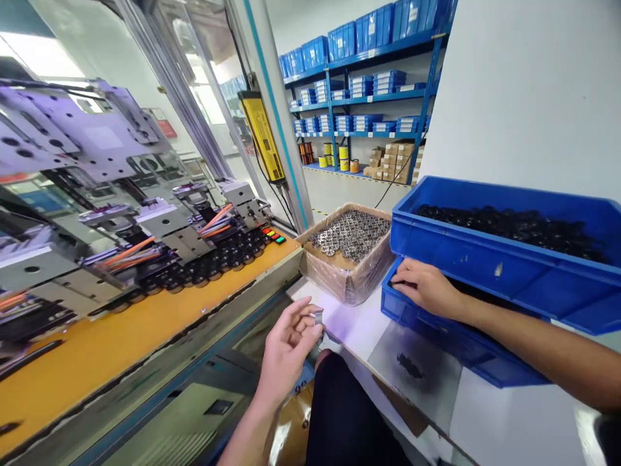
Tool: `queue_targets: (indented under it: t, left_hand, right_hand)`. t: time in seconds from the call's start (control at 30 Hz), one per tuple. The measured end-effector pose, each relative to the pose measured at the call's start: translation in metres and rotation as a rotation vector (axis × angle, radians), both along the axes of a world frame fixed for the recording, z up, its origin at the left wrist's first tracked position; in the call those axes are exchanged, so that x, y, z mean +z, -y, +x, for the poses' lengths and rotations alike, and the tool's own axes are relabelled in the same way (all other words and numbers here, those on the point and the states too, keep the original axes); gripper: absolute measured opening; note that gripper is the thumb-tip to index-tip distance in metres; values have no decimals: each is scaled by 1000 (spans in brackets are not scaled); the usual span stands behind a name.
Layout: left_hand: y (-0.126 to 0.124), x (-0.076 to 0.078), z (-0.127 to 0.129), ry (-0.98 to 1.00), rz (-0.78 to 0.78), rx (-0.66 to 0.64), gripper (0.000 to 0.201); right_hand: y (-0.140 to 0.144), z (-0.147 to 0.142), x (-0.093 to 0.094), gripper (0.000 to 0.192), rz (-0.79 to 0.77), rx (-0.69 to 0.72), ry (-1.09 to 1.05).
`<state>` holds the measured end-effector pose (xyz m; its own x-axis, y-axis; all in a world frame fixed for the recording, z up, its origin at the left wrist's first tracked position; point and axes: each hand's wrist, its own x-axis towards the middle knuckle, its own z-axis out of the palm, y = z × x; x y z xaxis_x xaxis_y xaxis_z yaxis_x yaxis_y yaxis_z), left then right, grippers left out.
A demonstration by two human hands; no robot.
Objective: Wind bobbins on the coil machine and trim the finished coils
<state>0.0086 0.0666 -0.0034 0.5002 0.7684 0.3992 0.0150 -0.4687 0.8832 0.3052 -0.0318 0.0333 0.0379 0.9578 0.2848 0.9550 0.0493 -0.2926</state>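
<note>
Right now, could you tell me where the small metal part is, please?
The small metal part is pinched in the left hand's fingertips, low in the head view's centre, just in front of the cardboard box of metal parts.

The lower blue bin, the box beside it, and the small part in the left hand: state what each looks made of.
Lower blue bin: moulded plastic, glossy uniform blue with a thick rim. Box: brown cardboard, apparently wrapped in clear film, judging by the shiny wrinkles. Small part pinched in the left hand: probably metal, silvery grey.
</note>
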Motion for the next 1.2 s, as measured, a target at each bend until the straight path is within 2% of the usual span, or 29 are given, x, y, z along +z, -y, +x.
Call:
queue_targets:
  t: [0.03, 0.13, 0.17, 0.23, 0.3, 0.37, 0.47, 0.67, 0.83, 1.03, 1.2]
  left_hand:
    - [12, -2, -9, 45, -42, -2, 34]
    - [38, 2, -28, 162, -142, 16, 22]
    - [44, 5, -34, 196, -169, 45, 21]
    - [54, 10, -46, 226, -218, 147, 26]
    - [63, 14, -59, 211, -245, 262, 36]
    - [71, 15, -71, 187, -247, 322, 39]
    - [78, 13, -83, 182, -242, 332, 35]
    - [85, 15, -95, 149, -209, 416, 35]
    - [91, 21, -101, 143, -217, 467, 33]
    - [91, 15, -116, 156, -254, 402, 38]
    - [90, 6, -130, 169, -348, 329, 42]
  right_hand:
    - [-4, -17, 7, 19, 64, 90, -32]
    - [-15, -77, 22, 16, 388, 548, -190]
    - [-17, -96, 24, 18, 459, 652, -215]
    - [-20, -129, 24, 21, 543, 759, -235]
    - [-20, -152, 21, 22, 581, 800, -241]
    - [-21, -167, 16, 22, 601, 830, -242]
    - [-22, -179, 10, 19, 617, 877, -200]
    - [-24, -198, 6, 16, 516, 877, -86]
    - [-23, -205, 10, 8, 665, 857, -202]
    - [-25, -206, 10, 15, 592, 920, -88]
    - [-22, -207, 17, 19, 731, 957, 137]
